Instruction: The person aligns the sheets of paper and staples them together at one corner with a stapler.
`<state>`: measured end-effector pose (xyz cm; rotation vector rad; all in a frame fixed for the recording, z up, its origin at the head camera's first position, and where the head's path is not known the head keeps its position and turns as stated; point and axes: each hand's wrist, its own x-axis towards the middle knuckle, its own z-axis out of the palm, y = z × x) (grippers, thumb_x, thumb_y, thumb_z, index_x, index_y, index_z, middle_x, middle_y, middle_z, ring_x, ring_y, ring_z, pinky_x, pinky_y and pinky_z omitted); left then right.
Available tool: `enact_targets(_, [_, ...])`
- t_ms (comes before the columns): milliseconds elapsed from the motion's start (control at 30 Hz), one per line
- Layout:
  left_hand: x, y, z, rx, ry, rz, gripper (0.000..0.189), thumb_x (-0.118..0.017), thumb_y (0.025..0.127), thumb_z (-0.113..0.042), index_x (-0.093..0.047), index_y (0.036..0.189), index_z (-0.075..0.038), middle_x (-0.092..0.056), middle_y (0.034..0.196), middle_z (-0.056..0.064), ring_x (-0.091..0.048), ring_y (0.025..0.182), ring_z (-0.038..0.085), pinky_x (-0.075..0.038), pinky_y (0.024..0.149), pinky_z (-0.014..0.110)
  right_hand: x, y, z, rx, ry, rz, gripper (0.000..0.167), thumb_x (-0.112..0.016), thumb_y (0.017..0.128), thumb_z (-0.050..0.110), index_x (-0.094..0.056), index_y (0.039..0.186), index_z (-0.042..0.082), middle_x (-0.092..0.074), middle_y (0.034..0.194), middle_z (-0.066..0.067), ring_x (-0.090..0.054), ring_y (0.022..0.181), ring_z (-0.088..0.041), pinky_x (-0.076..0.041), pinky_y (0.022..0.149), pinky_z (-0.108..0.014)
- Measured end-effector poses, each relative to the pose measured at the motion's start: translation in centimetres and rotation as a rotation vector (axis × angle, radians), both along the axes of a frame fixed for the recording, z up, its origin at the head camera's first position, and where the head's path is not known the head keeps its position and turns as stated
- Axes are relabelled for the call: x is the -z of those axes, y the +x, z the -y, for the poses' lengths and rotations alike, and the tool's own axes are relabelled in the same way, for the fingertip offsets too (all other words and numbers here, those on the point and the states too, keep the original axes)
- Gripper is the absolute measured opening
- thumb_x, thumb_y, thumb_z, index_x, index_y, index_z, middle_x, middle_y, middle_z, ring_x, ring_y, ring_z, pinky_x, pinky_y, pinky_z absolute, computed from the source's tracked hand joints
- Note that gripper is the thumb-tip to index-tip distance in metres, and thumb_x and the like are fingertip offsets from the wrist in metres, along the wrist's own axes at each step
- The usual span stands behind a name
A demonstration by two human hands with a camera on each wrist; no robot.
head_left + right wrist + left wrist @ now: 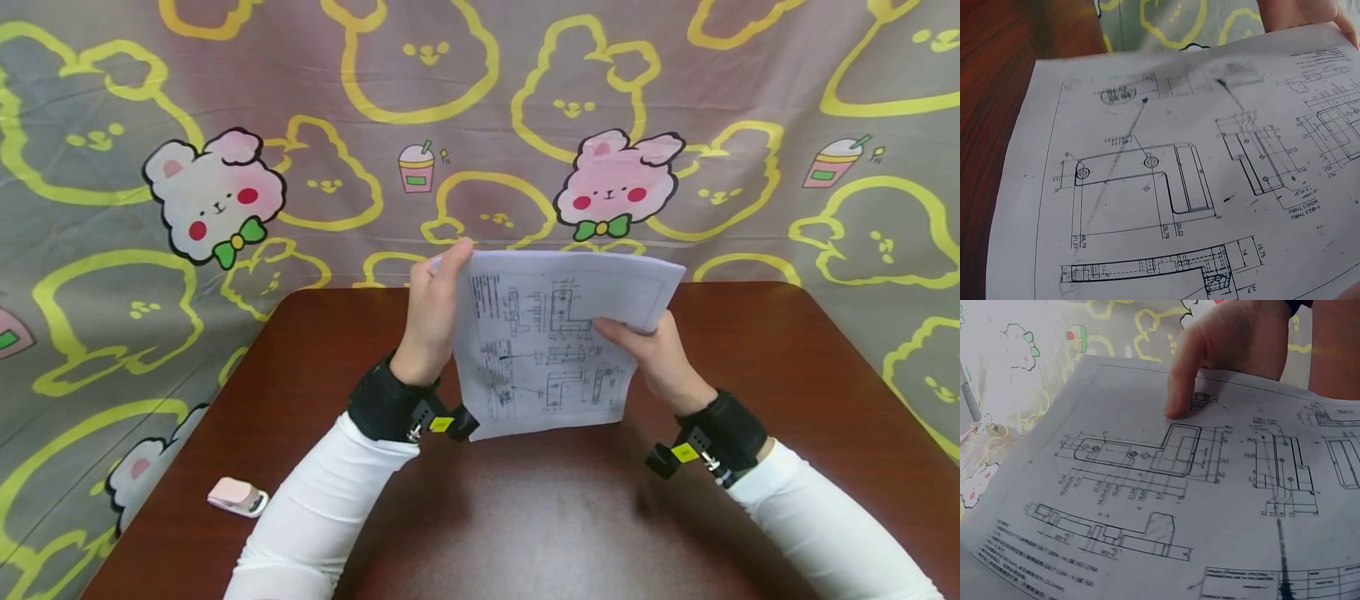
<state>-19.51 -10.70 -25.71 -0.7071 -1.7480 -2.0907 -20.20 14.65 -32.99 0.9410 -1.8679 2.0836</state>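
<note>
Both hands hold up a paper printed with technical drawings, raised over the table and tilted towards the head camera. At its upper left edge, my left hand grips it, with a fingertip by the top corner. My right hand holds the right edge, its thumb lying flat on the front beside an L-shaped drawing; the other fingers are hidden behind. The left wrist view shows the thumb on the printed face. Across the right wrist view spreads the printed paper, with dark smudged lines and part drawings.
A dark reddish-brown table lies below. Near its left edge rests a small pale pink and white object with a loop. Behind the table hangs a patterned curtain with cartoon animals. Black wrist straps carry the cameras.
</note>
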Motion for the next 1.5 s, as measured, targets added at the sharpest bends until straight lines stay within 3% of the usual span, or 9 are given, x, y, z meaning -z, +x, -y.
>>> enact_targets(333, [-0.5, 0.3, -0.1, -0.013, -0.005, 0.007, 0.040, -0.047, 0.101, -0.021, -0.073, 0.073, -0.010, -0.068, 0.070, 0.003, -0.063, 0.061, 0.019, -0.045, 0.055, 0.028, 0.0, 0.0, 0.1, -0.002, 0.002, -0.001, 0.048, -0.051, 0.089, -0.013, -0.053, 0.127, 0.015, -0.064, 0.116, -0.007, -0.066, 0.099, -0.024, -0.054, 0.082, -0.038])
enact_targets(500, [-0.4, 0.3, 0.0, -0.003, -0.030, 0.003, 0.036, -0.051, 0.100, -0.023, -0.073, 0.084, -0.001, -0.070, 0.076, 0.006, -0.065, 0.065, 0.020, -0.049, 0.058, 0.029, 0.1, 0.0, 0.2, 0.015, -0.002, -0.002, 0.048, -0.052, 0.089, -0.014, -0.053, 0.128, 0.015, -0.064, 0.116, -0.007, -0.066, 0.099, -0.024, -0.054, 0.081, -0.038])
enact_targets(633, [1.7, -0.2, 0.6, 0.017, -0.068, -0.025, 0.024, -0.059, 0.096, -0.019, -0.069, 0.098, 0.002, -0.071, 0.085, 0.006, -0.070, 0.071, 0.019, -0.054, 0.060, 0.031, 0.3, -0.1, 0.2, -0.002, 0.004, -0.011, 0.045, -0.054, 0.091, -0.010, -0.053, 0.129, 0.014, -0.063, 0.117, -0.006, -0.065, 0.100, -0.023, -0.053, 0.083, -0.037])
enact_targets(833, [7.3, -1.0, 2.0, 0.123, -0.151, -0.084, 0.022, -0.062, 0.092, -0.001, -0.062, 0.113, 0.006, -0.071, 0.104, 0.014, -0.071, 0.086, 0.027, -0.057, 0.069, 0.044, 2.0, -0.3, 0.0, -0.058, 0.041, 0.011, 0.043, -0.056, 0.091, -0.009, -0.052, 0.127, 0.015, -0.065, 0.117, -0.005, -0.067, 0.098, -0.023, -0.054, 0.080, -0.038])
enact_targets(933, [9.8, -0.9, 2.3, 0.171, -0.160, -0.054, 0.025, -0.063, 0.091, 0.004, -0.064, 0.115, -0.001, -0.071, 0.107, 0.012, -0.071, 0.089, 0.028, -0.056, 0.071, 0.046, 3.4, -0.3, -0.1, -0.107, 0.065, 0.020, 0.045, -0.054, 0.091, -0.011, -0.051, 0.128, 0.014, -0.065, 0.118, -0.005, -0.067, 0.099, -0.025, -0.055, 0.079, -0.041])
enact_targets(1033, [11.3, -0.7, 2.2, 0.206, -0.155, -0.015, 0.030, -0.063, 0.090, 0.006, -0.065, 0.116, -0.010, -0.070, 0.110, 0.010, -0.069, 0.094, 0.030, -0.056, 0.073, 0.047, 4.3, -0.3, 0.0, -0.137, 0.065, 0.029, 0.047, -0.055, 0.090, -0.013, -0.049, 0.129, 0.014, -0.064, 0.120, -0.007, -0.067, 0.100, -0.028, -0.055, 0.080, -0.045])
enact_targets(1167, [11.8, -0.6, 1.6, 0.211, -0.143, 0.023, 0.030, -0.063, 0.092, 0.002, -0.065, 0.117, -0.013, -0.070, 0.112, 0.010, -0.069, 0.095, 0.031, -0.055, 0.073, 0.048, 4.4, -0.3, 0.2, -0.145, 0.033, 0.037, 0.047, -0.055, 0.090, -0.013, -0.048, 0.129, 0.012, -0.063, 0.121, -0.010, -0.066, 0.102, -0.030, -0.054, 0.081, -0.046])
enact_targets(1367, [11.1, -0.8, 1.1, 0.199, -0.129, 0.026, 0.031, -0.063, 0.092, 0.001, -0.061, 0.123, -0.004, -0.067, 0.116, 0.016, -0.068, 0.097, 0.035, -0.055, 0.074, 0.049, 3.7, -0.3, 0.5, -0.134, -0.029, 0.026, 0.046, -0.054, 0.090, -0.014, -0.049, 0.130, 0.008, -0.062, 0.121, -0.013, -0.065, 0.103, -0.032, -0.053, 0.083, -0.046])
enact_targets(1500, [11.0, -0.3, 1.2, 0.202, -0.163, 0.079, 0.032, -0.061, 0.092, 0.004, -0.058, 0.124, -0.001, -0.067, 0.116, 0.017, -0.068, 0.098, 0.032, -0.055, 0.075, 0.047, 4.1, -0.4, 0.5, -0.141, -0.023, 0.021, 0.048, -0.052, 0.089, -0.017, -0.049, 0.129, 0.010, -0.063, 0.120, -0.011, -0.066, 0.101, -0.031, -0.054, 0.081, -0.046])
